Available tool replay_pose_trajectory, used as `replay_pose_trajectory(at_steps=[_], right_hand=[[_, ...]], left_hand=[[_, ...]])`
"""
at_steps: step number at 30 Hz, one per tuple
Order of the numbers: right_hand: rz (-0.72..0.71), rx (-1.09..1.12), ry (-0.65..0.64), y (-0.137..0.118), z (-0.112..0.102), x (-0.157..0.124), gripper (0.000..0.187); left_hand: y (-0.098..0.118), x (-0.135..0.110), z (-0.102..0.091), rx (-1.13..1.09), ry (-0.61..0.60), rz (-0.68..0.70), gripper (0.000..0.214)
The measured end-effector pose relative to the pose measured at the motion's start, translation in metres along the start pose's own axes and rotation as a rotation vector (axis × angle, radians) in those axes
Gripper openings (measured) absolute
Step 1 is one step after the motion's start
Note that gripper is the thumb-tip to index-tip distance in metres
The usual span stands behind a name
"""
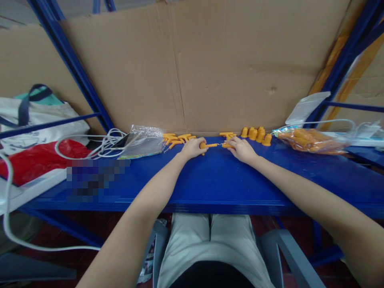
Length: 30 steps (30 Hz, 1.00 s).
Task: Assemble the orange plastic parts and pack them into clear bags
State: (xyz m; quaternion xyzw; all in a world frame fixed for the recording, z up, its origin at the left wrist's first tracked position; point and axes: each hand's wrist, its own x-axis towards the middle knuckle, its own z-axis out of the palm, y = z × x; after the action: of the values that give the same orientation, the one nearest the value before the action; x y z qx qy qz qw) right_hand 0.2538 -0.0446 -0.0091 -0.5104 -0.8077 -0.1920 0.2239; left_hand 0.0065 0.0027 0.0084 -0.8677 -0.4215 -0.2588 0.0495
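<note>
My left hand (192, 148) is closed round the left end of a small orange plastic piece (211, 145) lying on the blue shelf (216, 180). My right hand (241, 149) pinches another orange piece at the right end, so the two parts meet between my hands. Loose orange T-shaped pieces (177, 139) lie just behind my left hand. Several orange cone-shaped caps (258, 135) stand behind my right hand.
A clear plastic bag of orange parts (310, 140) lies at the right. A crumpled clear bag (142, 142), white cables (99, 144) and a red bag (39, 160) sit at the left. A cardboard sheet (210, 64) backs the shelf.
</note>
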Motion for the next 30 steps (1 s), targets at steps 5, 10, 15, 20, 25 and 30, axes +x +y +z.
replay_pose_trajectory(at_steps=[5,10,15,20,25,30], right_hand=[[-0.056,0.135,0.092,0.006,0.01,0.001,0.032],[0.008,0.19,0.08,0.016,0.014,0.0,0.027],[0.004,0.223,0.101,0.021,0.016,0.0,0.026],[-0.079,0.27,0.082,0.013,0.016,0.001,0.028],[-0.091,0.368,0.136,0.008,0.015,0.003,0.035],[-0.001,0.57,0.151,0.014,0.014,0.004,0.043]], left_hand=[[0.006,0.001,0.001,-0.038,-0.005,0.015,0.022],[0.001,0.001,0.0,-0.018,-0.012,-0.02,0.021],[-0.006,0.0,0.0,0.019,-0.006,-0.035,0.021],[0.001,0.001,0.0,0.002,-0.019,-0.017,0.021],[0.009,0.0,-0.001,-0.02,-0.021,-0.005,0.022],[0.006,0.0,0.0,-0.023,-0.006,0.009,0.02]])
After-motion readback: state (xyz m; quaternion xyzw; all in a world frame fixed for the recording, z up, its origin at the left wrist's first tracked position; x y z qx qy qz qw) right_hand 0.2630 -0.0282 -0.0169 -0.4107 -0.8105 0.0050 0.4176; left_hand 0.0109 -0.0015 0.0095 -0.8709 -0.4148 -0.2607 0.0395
